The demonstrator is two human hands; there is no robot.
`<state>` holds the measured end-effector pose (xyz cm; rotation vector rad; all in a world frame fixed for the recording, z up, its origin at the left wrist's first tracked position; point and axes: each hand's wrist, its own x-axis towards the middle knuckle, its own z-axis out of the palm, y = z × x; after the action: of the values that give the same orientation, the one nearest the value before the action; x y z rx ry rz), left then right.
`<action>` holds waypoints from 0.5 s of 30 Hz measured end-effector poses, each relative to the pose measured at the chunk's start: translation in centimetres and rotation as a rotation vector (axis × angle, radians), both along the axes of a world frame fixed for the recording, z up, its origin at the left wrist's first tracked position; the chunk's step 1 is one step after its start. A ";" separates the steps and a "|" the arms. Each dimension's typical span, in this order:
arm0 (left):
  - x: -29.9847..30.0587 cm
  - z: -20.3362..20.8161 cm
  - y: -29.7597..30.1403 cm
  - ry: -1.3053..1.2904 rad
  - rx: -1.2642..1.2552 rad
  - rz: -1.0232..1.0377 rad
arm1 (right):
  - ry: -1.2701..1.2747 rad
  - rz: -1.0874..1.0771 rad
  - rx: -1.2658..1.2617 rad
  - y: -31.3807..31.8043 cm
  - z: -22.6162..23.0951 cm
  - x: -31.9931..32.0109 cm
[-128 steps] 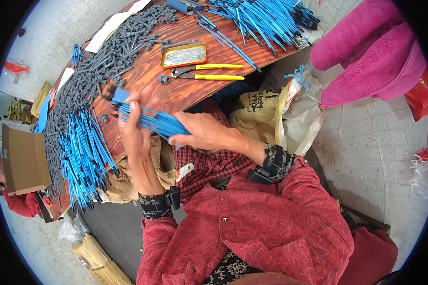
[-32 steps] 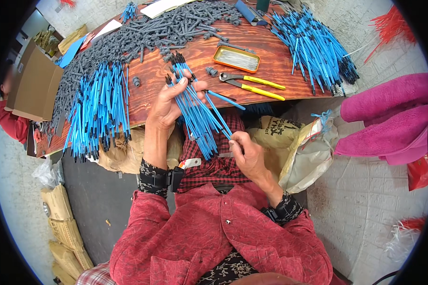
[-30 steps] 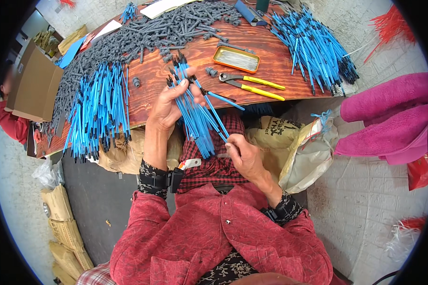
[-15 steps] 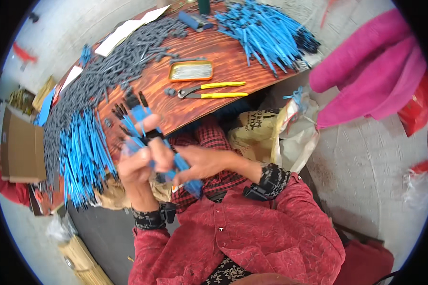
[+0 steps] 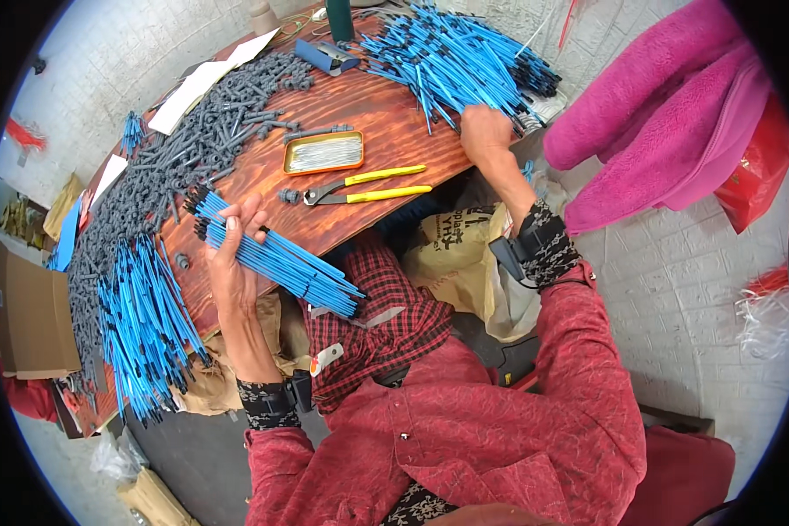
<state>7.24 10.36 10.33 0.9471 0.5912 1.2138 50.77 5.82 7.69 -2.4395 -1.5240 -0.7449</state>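
Note:
My left hand (image 5: 231, 250) is closed around a bundle of thin blue tubes with black tips (image 5: 291, 270), held slanting over the table's front edge and my lap. Out to the right, my right hand (image 5: 486, 133) has its fingers curled at the near edge of a large heap of similar blue tubes (image 5: 465, 57). Whatever lies inside those fingers is hidden. Another heap of blue tubes (image 5: 145, 320) hangs partly over the table's left front edge. Between my hands lie yellow-handled pincers (image 5: 368, 186) and a small orange-rimmed tin of thin silvery pins (image 5: 324, 153).
Many dark grey plastic fittings (image 5: 167, 162) cover the left side of the wooden table (image 5: 254, 162). A blue case (image 5: 327, 57) and a dark green cylinder (image 5: 340, 19) stand at the back. A pink towel (image 5: 666, 96) hangs at right, above a pale sack (image 5: 456, 245). At far left is a cardboard box (image 5: 33, 311).
Both hands were together on the bundle, blurred by motion. My right hand has left it and moved right and away to the large heap. My left hand still holds the bundle, now tilted differently.

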 end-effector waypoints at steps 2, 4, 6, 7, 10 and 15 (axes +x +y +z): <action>-0.1 -0.3 0.4 -0.025 -0.017 0.005 | 0.028 0.011 -0.108 0.3 -0.3 0.7; -0.4 -0.2 0.2 -0.042 -0.037 0.013 | 0.140 0.039 -0.005 0.4 -0.3 0.4; -0.3 0.1 -0.1 -0.010 -0.047 0.001 | 0.273 0.094 0.137 0.0 0.4 0.3; -0.3 0.0 -0.2 -0.008 -0.047 0.005 | 0.400 0.142 0.281 -0.2 0.7 0.2; -0.4 -0.7 0.0 -0.029 -0.054 0.007 | 0.705 0.232 0.407 -0.2 0.5 0.0; -1.0 -1.5 0.1 -0.111 -0.071 -0.012 | 1.870 0.614 0.276 -3.5 -0.9 -1.1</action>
<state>6.29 10.46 8.85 0.8172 0.5366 1.2182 49.65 2.36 6.84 -1.1577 -0.9111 1.0883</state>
